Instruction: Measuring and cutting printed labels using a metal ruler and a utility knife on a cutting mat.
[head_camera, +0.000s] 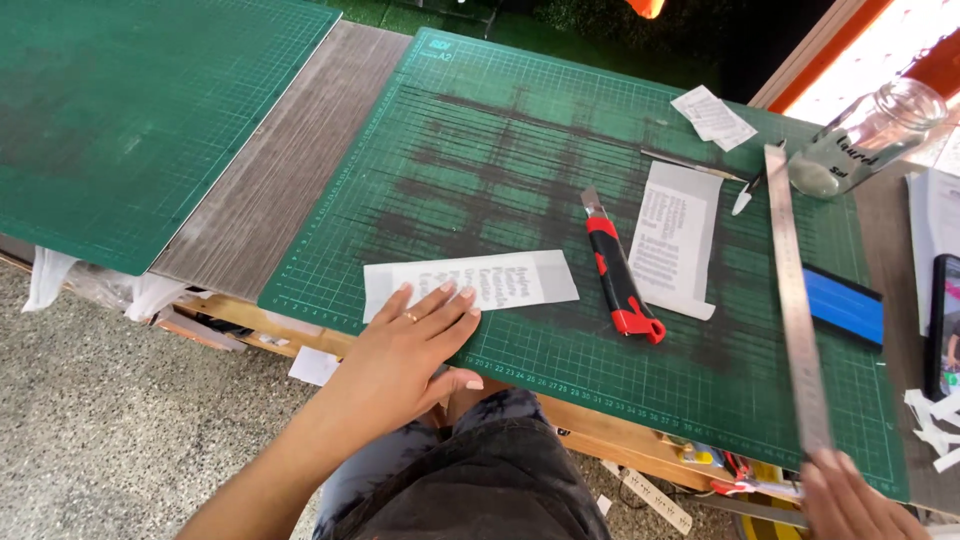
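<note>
The left hand (415, 335) lies flat, fingers spread, on the near-left end of a paper strip (470, 283) whose long axis runs left to right on the green mat (480, 140). The right hand (850, 500) grips the near end of a steel ruler (797, 300), well right of the strip and pointing away.

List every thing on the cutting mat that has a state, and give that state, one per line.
Left hand: open, flat on the paper strip.
Right hand: gripping the steel ruler's near end.
Paper strip: flat, pinned at its left end.
Steel ruler: lying along the mat's right side.
Utility knife: lying down untouched; blade position unclear.
Glass jar: tipped on its side.
Printed sheet: flat, untouched.
</note>
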